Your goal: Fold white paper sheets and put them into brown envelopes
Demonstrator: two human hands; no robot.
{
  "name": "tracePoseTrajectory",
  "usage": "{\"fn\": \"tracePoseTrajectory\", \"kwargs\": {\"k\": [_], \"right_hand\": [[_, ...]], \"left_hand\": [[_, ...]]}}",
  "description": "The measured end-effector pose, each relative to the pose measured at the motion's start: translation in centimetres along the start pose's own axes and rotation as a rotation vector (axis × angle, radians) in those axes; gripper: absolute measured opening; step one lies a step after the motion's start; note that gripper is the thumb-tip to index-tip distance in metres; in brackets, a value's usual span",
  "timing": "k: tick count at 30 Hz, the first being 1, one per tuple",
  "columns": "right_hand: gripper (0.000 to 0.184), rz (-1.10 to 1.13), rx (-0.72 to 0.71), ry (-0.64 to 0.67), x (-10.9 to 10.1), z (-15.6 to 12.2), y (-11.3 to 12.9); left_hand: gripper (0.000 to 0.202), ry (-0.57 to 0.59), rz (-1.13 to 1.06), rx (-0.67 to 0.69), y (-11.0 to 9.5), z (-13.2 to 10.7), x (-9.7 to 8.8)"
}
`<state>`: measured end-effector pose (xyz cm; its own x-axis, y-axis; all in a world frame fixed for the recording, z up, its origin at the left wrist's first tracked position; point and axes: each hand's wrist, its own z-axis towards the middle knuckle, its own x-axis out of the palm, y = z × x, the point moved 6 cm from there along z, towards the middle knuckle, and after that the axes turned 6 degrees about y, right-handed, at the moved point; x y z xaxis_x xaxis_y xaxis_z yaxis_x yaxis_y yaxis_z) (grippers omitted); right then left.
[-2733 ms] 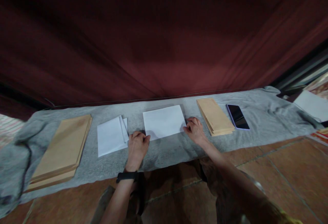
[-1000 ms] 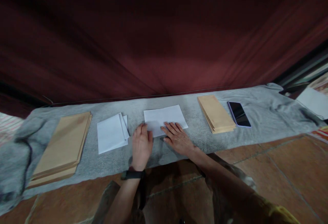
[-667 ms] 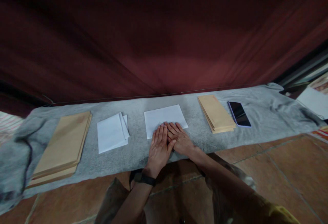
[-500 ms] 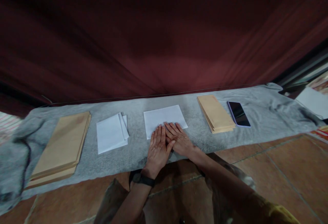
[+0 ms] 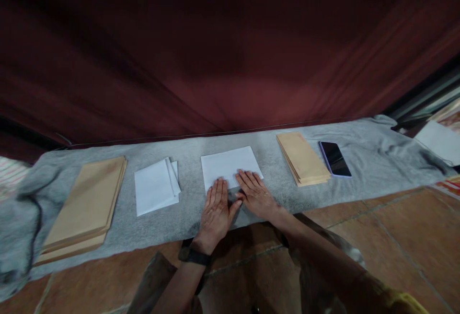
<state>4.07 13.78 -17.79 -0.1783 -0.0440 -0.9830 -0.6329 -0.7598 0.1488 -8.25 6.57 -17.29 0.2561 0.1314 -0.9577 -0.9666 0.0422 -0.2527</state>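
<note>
A folded white sheet of paper (image 5: 229,163) lies in the middle of a grey cloth (image 5: 258,146). My left hand (image 5: 216,208) rests flat on the sheet's near left edge, fingers stretched out and together. My right hand (image 5: 256,193) lies flat on the near right edge, fingers spread. The two hands sit a little apart, thumbs close to each other. Neither hand holds anything. A black band (image 5: 194,255) is on my left wrist.
Left of the sheet lies a small pile of folded white papers (image 5: 156,186), then a stack of brown envelopes (image 5: 86,204). To the right are a narrower brown envelope stack (image 5: 302,158) and a dark phone (image 5: 335,158). A dark red curtain (image 5: 215,50) hangs behind.
The sheet went from open to folded in half. Both hands then came flat onto its near edge at the centre and have now slid slightly apart along it.
</note>
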Motion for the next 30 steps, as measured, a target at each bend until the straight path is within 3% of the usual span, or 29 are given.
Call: {"fn": "tracePoseTrajectory", "kwargs": {"k": [12,21,30], "right_hand": [[0.061,0.01,0.079,0.02,-0.9,-1.1,-2.8],[0.062,-0.009,0.157,0.056,-1.1,-1.7,-4.9],[0.069,-0.036,0.203,0.084,-0.4,-1.8,-5.4]], "left_hand": [[0.08,-0.021,0.024,-0.077,1.1,-1.2,-0.6],[0.082,-0.03,0.026,-0.17,3.1,-1.7,-1.7],[0.057,-0.021,0.013,-0.261,3.7,0.0,-3.4]]}}
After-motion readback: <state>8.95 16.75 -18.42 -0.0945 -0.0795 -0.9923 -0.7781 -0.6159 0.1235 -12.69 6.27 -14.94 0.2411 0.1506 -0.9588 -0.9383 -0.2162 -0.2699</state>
